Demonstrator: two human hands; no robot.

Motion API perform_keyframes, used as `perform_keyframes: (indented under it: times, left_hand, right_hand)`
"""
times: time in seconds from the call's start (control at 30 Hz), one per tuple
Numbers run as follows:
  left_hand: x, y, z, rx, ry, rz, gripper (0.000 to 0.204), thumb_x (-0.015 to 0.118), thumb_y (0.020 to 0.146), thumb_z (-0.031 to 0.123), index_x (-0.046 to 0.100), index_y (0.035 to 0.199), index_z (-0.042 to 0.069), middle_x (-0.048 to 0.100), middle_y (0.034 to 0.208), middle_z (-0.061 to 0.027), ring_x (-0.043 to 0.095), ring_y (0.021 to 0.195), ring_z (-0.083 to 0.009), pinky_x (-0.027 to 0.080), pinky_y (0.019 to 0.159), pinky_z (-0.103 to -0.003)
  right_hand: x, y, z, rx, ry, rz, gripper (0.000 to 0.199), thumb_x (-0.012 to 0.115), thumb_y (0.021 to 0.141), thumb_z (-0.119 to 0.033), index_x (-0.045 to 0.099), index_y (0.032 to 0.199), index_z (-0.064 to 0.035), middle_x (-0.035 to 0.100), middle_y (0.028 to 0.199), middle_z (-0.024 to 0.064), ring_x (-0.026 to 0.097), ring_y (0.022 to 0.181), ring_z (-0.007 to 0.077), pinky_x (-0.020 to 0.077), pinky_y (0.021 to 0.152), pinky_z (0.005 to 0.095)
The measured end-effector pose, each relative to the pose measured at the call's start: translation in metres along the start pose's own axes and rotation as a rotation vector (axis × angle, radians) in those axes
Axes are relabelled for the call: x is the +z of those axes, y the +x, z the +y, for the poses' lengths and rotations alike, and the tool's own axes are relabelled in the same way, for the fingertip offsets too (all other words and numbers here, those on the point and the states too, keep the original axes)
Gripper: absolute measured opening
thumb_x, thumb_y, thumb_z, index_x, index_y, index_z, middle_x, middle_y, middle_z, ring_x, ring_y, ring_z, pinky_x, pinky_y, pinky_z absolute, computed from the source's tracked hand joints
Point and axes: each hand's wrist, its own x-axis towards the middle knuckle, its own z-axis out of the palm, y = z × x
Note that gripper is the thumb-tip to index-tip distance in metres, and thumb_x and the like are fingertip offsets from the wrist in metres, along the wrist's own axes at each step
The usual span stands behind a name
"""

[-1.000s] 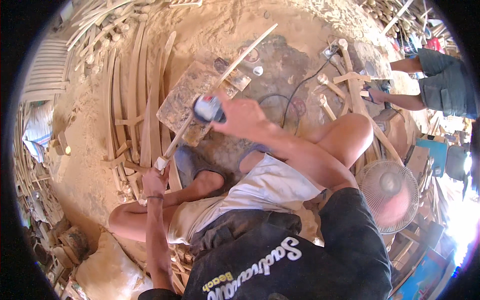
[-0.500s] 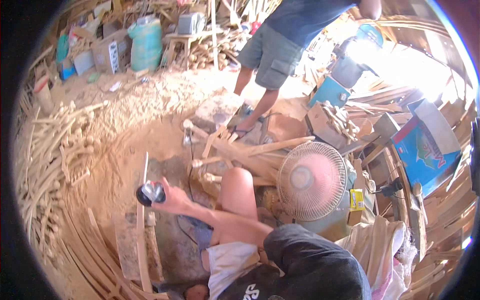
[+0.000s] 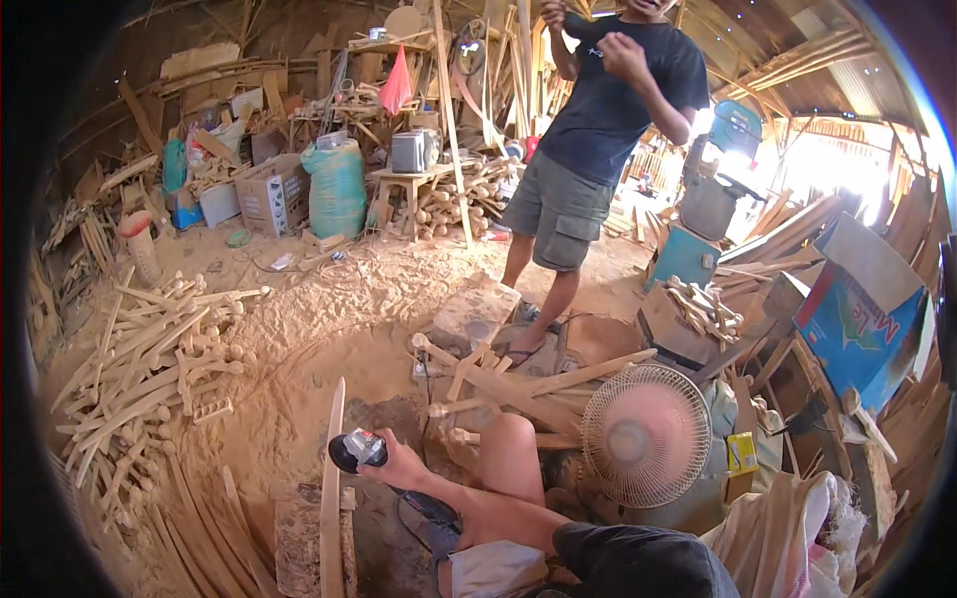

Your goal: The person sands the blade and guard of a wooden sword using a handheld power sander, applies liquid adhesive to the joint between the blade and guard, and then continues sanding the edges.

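Observation:
My right hand (image 3: 402,465) grips a small angle grinder (image 3: 357,450) with a dark disc end and a grey body. It hangs low over the sawdust floor beside a long pale curved wooden slat (image 3: 330,478), which lies on a worn board (image 3: 297,533). Whether the disc touches the slat I cannot tell. My bare knee (image 3: 510,444) is just right of the hand. My left hand is out of the picture.
A pink-centred floor fan (image 3: 645,435) stands right of my knee. Another person in a dark shirt and grey shorts (image 3: 588,149) stands beyond, hands raised. Heaps of turned wooden sticks (image 3: 150,359) lie left, wood offcuts (image 3: 508,384) ahead, boxes (image 3: 862,314) right.
My head has swung up from the workpiece to the workshop. My left hand, earlier on the end of the stick, has left the picture. The grinder stays in my right hand.

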Motion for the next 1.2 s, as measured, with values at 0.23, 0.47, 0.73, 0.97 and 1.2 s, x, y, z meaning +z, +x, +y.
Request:
perform_keyframes:
  times: [0.23,0.47,0.73,0.97,1.2]
  left_hand:
    - [0.001,0.005,-0.004,-0.01,0.007,-0.012,0.038,0.056,0.111,0.031,0.063,0.134,0.002,0.072,0.114,-0.0117,0.071,0.106,-0.028,0.061,0.089,-0.041]
    - [0.001,0.008,-0.013,-0.035,0.016,-0.018,0.039,0.056,0.111,0.032,0.062,0.135,0.001,0.073,0.115,-0.012,0.071,0.106,-0.0283,0.062,0.089,-0.041]
    - [-0.001,0.002,-0.027,-0.081,0.029,-0.018,0.041,0.057,0.11,0.032,0.062,0.136,0.001,0.073,0.116,-0.0123,0.072,0.106,-0.0287,0.062,0.089,-0.042]
    - [0.001,-0.004,-0.035,-0.099,0.04,-0.025,0.042,0.058,0.11,0.033,0.061,0.137,0.0,0.073,0.117,-0.0126,0.072,0.107,-0.029,0.062,0.089,-0.043]
    - [-0.001,0.005,-0.034,-0.118,0.044,-0.042,0.043,0.059,0.11,0.033,0.061,0.137,0.0,0.074,0.118,-0.0129,0.073,0.107,-0.0293,0.062,0.089,-0.043]
  right_hand:
    - [0.0,-0.002,0.011,0.042,0.207,0.087,0.097,0.093,0.082,-0.049,0.045,0.149,0.0022,0.073,0.116,0.0261,0.074,0.108,0.0363,0.0575,0.096,0.0441]
    - [-0.005,-0.005,0.018,0.057,0.274,0.08,0.1,0.093,0.079,-0.049,0.044,0.149,0.0033,0.071,0.123,0.0282,0.072,0.117,0.0388,0.0555,0.101,0.0455]
    - [0.003,-0.003,0.02,0.064,0.268,0.083,0.097,0.097,0.076,-0.042,0.045,0.145,0.0023,0.072,0.121,0.0288,0.072,0.116,0.0407,0.0557,0.101,0.0462]
    - [0.015,0.001,0.029,0.091,0.291,0.077,0.094,0.096,0.077,-0.038,0.045,0.145,0.0021,0.072,0.12,0.0277,0.072,0.114,0.0396,0.0556,0.1,0.0461]
    - [0.013,0.008,0.035,0.091,0.262,0.079,0.096,0.095,0.077,-0.038,0.044,0.148,0.0021,0.072,0.121,0.0278,0.072,0.115,0.0399,0.0554,0.102,0.0456]
